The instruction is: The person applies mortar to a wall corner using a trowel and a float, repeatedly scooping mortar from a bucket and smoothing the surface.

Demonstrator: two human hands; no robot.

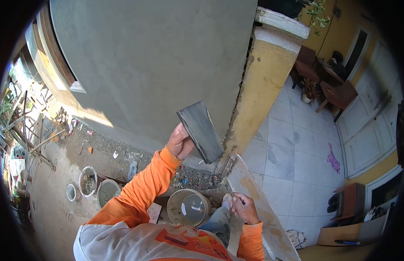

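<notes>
My left hand [181, 142] is closed around a plastering float [202, 131], a dark grey rectangular plate tilted in front of the wall. Its broad face is turned up toward me. Behind it rises the grey plastered wall [149, 56]. My right hand [246, 209] is lower down, its fingers curled together beside the edge of a stained pale board [265, 209]; what they hold, if anything, I cannot tell. Between my arms, by my foot, stands a round bucket of water [189, 207].
Smaller buckets [87, 181] stand on the ground at left, near rubble [191, 177] along the wall base. A yellow pillar [260, 82] borders the wall. White floor tiles [280, 156], chairs [336, 93] and a white door [367, 126] lie to the right.
</notes>
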